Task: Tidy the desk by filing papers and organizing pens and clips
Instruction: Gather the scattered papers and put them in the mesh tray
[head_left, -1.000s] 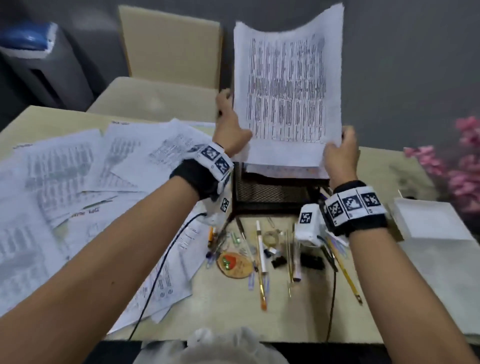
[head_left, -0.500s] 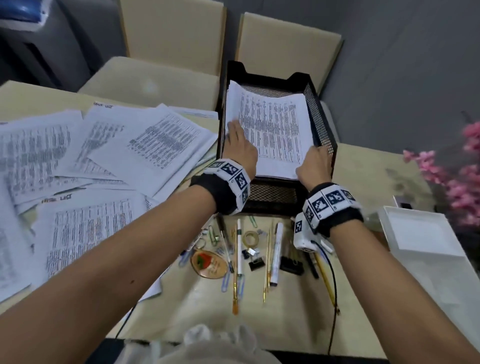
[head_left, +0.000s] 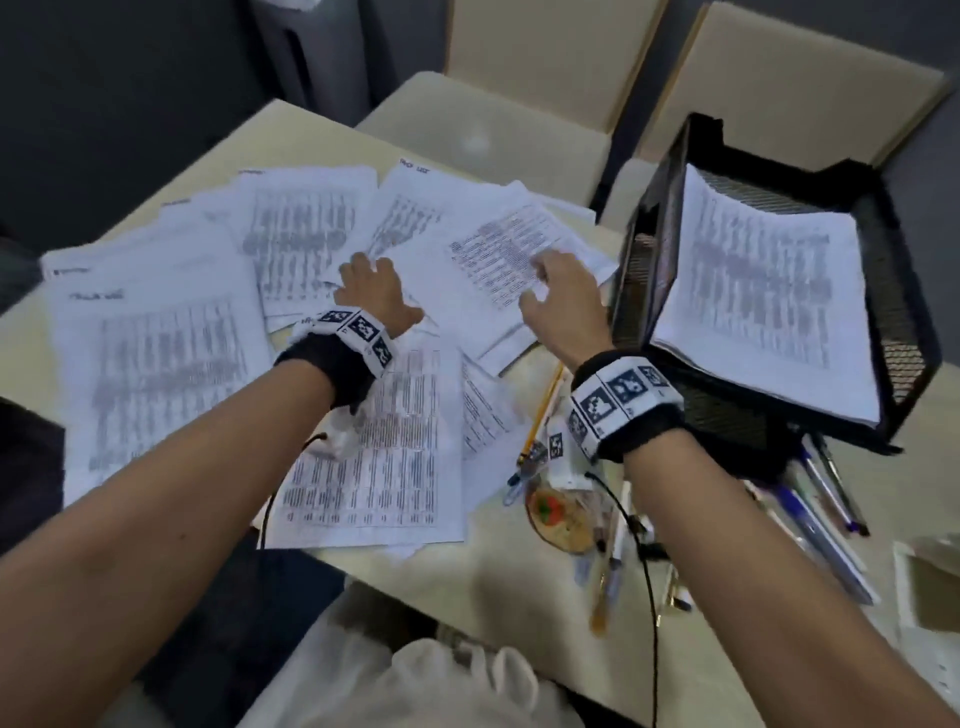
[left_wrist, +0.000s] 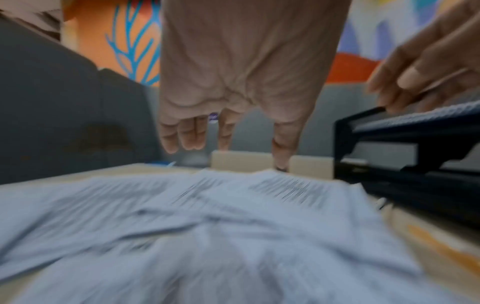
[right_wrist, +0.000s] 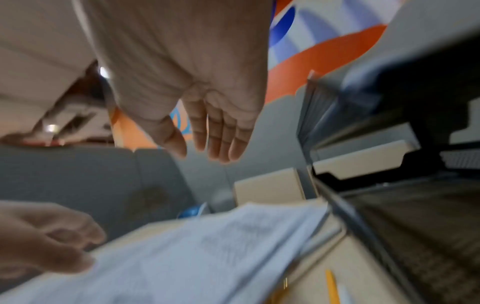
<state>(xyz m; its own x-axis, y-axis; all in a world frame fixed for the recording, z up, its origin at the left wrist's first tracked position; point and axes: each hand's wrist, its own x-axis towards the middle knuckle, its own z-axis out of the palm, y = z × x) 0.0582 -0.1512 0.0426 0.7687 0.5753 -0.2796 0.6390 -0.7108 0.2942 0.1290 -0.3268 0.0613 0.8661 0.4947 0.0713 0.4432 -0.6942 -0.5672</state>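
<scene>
My left-hand fingers hang straight and loose, holding nothing, just above the loose papers spread over the bench. My left hand sits over the middle of that spread. My right hand hovers beside it, nearer the black mesh tray, its fingers relaxed and slightly bent, also holding nothing, over the sheet that lies closest to the tray. The tray stands on the bench just beyond the papers' edge, and a stack of printed sheets rests in its top level. On the near side of the tray, pens and pencils and a few small clips lie scattered on the bench, partly under my right wrist. Both wrist views are blurred.
</scene>
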